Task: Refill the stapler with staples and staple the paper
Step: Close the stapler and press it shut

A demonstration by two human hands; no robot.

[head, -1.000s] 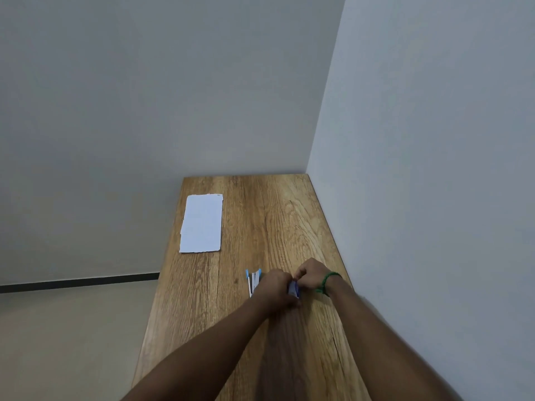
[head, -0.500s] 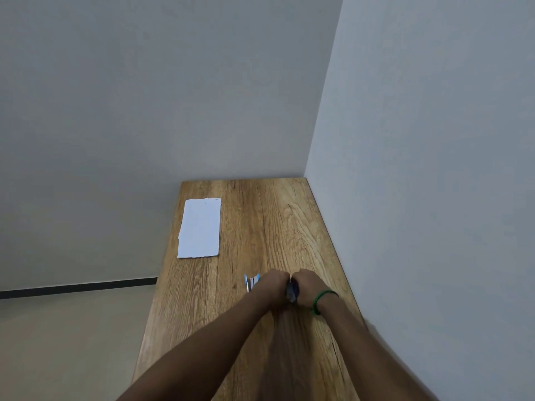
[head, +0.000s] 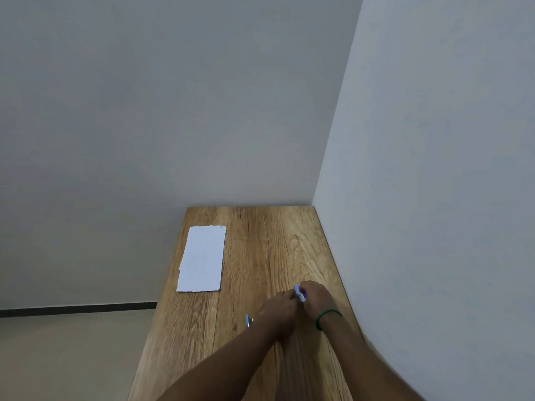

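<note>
A white sheet of paper [head: 201, 259] lies flat near the left edge of the wooden table [head: 260, 235]. My left hand [head: 279, 312] and my right hand [head: 315, 299] meet over the table's right side, both closed around a small blue and white object [head: 299, 294], apparently the stapler or its staple box; most of it is hidden by my fingers. A second small blue item [head: 248, 319] lies on the table just left of my left wrist, partly hidden by it. A green band [head: 327, 315] sits on my right wrist.
The table stands in a corner, with a wall behind it and another wall [head: 434, 198] close along its right edge. The left edge drops to a beige floor [head: 72, 357].
Both hands have stayed together on the small blue object and shifted slightly toward the far end of the table. The blue item at the left is now more covered by my left arm.
</note>
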